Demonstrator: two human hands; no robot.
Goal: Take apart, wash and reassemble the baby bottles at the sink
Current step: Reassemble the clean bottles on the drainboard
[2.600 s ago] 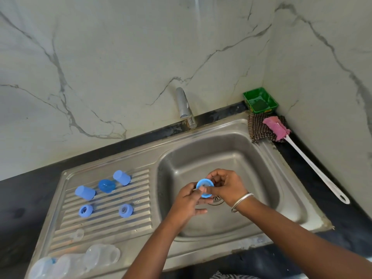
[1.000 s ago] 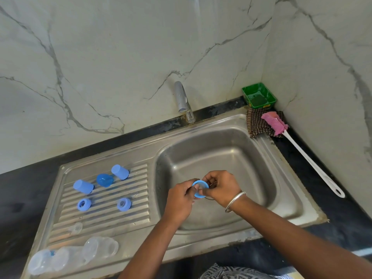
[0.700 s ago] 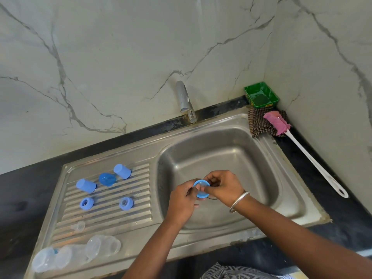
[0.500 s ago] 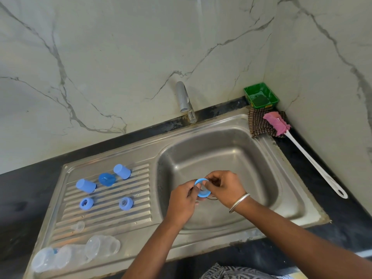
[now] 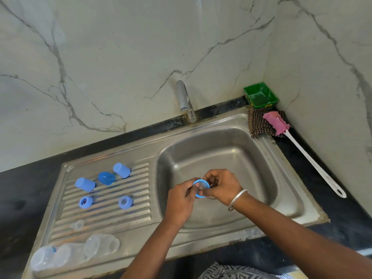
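The sink (image 5: 261, 150) fills the middle of the frame, its bowl right of centre and its ribbed drainboard (image 5: 141, 210) to the lower left. At the bottom left edge lie the clear bottles (image 5: 76, 251). Judge them light, thin-walled and slick if wet, so you would take each round the body, not the neck. Their far ends blur together and you cannot count them with certainty.

On the ribs in the left-middle sit two blue caps (image 5: 85, 184), a darker blue dome (image 5: 106, 178) and two blue collars (image 5: 86, 202); these look like stiff, light plastic that will skate on wet steel. A clear teat (image 5: 77, 225) below them is barely readable and probably soft.

Over the bowl, just right of centre, you hold the blue ring (image 5: 201, 188) above the drain. Your left hand (image 5: 181, 200) pinches its near rim with curled fingers, and your right hand (image 5: 221, 187) grips the far side, fingers curled round it. It is small, rigid and likely slippery, so keep to the outer rim. Whether a teat is seated inside it is hidden by your fingers, and the drain beneath is mostly covered.
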